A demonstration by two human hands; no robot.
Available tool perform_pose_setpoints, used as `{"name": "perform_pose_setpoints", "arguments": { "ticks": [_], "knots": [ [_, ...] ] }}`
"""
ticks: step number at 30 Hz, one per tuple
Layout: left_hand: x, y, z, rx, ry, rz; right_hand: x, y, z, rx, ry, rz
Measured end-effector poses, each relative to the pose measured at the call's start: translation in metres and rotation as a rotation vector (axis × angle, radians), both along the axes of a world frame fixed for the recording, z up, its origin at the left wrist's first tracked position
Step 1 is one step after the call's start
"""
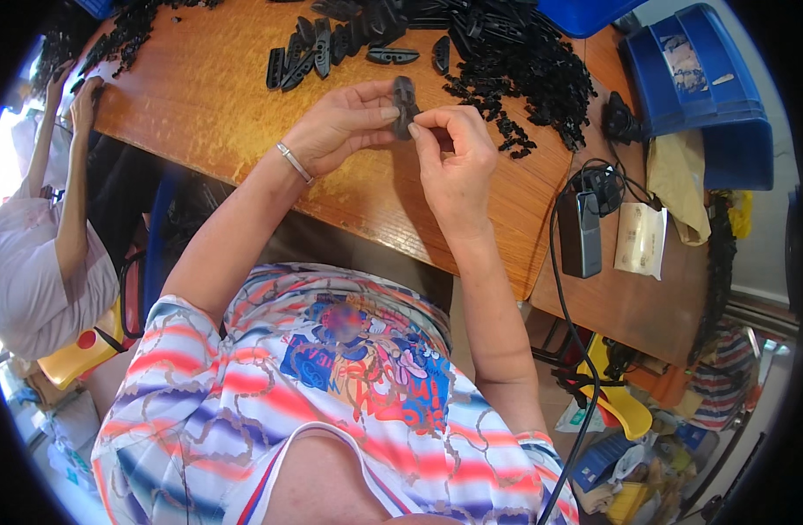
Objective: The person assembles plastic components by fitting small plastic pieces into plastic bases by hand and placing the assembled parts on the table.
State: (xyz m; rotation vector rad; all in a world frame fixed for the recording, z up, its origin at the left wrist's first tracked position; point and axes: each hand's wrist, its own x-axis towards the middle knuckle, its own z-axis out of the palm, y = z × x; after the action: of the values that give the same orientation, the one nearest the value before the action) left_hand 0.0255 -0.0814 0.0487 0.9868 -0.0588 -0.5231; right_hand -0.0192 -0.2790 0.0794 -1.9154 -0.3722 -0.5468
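An oblong black plastic part (403, 94) with rounded ends is held upright above the wooden table. My left hand (349, 122) grips it from the left between thumb and fingers. At its lower right side, my right hand (458, 157) is closed in a pinch, thumb and index finger against the part. Whatever lies between those right fingertips is too small to make out. Beyond my hands, several similar oblong black parts (393, 56) lie on the table. A heap of small black pieces (541, 83) spreads out to the right of them.
Blue bins (708, 96) stand at the right, near a dark box-shaped device (580, 234) with a black cable (563, 289) and a white packet (640, 239). At the far left, a co-worker's hands (82, 105) are over black pieces on the same table (200, 114).
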Motion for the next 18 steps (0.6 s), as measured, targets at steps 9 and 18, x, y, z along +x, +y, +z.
{"name": "perform_pose_setpoints", "arguments": {
  "ticks": [9, 18],
  "knots": [
    [-0.005, 0.011, 0.014, -0.126, -0.031, -0.088, -0.006, 0.009, 0.011, 0.021, 0.090, 0.028],
    [-0.006, 0.007, 0.016, -0.197, -0.040, -0.062, -0.005, 0.011, 0.013, 0.442, 0.385, 0.110]
  ]
}}
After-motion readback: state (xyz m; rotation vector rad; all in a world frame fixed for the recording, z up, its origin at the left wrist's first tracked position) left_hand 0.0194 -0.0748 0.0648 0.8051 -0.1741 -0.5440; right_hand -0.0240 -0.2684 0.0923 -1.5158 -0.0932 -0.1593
